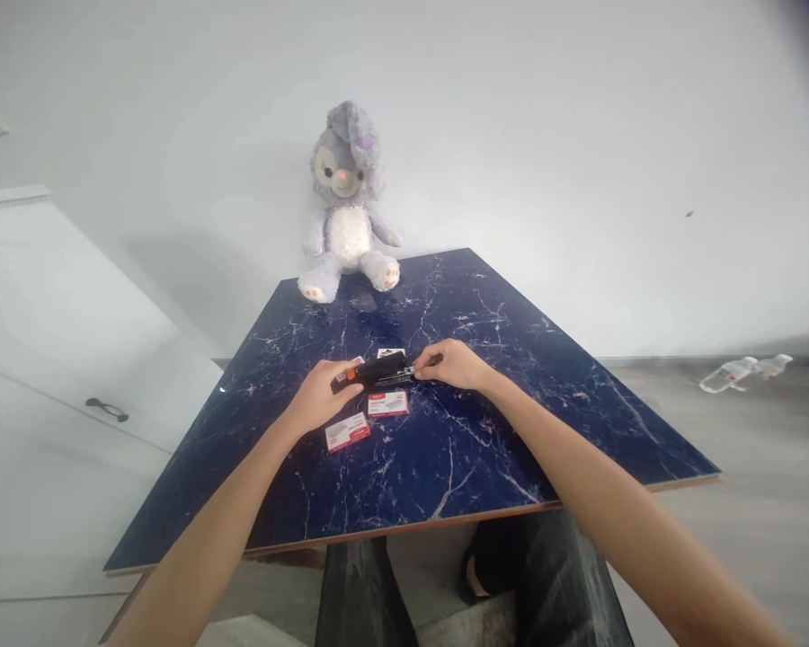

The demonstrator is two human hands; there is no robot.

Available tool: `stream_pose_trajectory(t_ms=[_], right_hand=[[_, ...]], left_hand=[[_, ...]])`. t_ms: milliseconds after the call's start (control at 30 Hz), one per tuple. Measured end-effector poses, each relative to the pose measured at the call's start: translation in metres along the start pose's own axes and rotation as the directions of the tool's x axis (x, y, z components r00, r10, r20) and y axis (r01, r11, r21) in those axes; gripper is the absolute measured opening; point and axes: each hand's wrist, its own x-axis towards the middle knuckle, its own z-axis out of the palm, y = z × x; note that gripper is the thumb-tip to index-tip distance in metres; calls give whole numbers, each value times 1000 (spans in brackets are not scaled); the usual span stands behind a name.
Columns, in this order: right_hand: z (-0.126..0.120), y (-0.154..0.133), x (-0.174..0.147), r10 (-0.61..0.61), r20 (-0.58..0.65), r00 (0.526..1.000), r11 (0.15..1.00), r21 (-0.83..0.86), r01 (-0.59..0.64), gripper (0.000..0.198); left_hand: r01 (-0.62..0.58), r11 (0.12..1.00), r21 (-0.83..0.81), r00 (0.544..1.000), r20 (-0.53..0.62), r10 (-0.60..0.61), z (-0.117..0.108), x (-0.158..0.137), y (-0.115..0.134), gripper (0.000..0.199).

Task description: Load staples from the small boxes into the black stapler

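Observation:
My left hand (316, 397) is closed round the rear of a black stapler (381, 367) with an orange part near its back end. The stapler is held just above the table, its metal front pointing right. At that metal end, the fingertips of my right hand (453, 364) are pinched together; whether a small piece such as staples is between them I cannot make out. Below the stapler lie two red-and-white small boxes, one box (388, 404) near it and another box (348, 433) closer to me. A white packet (391, 352) shows partly behind the stapler.
All this is on a dark blue marble-patterned table (445, 467). A grey plush rabbit (347, 207) sits at its far edge against the wall. White drawers (60, 359) stand on the left. Clear plastic bottles (728, 375) lie on the floor at right.

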Motion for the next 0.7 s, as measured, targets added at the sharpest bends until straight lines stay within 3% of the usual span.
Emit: stream_pose_trajectory(t_ms=[333, 533, 700], right_hand=[[-4, 2, -1, 70, 20, 997, 997, 19, -70, 18], [-6, -1, -5, 27, 57, 998, 1000, -11, -27, 16], [-18, -9, -10, 14, -51, 999, 977, -212, -25, 6]], left_hand=[[14, 999, -30, 1000, -13, -14, 0, -3, -4, 47], [49, 997, -65, 999, 3, -49, -1, -3, -9, 55], [21, 996, -91, 1000, -2, -21, -4, -5, -12, 57]])
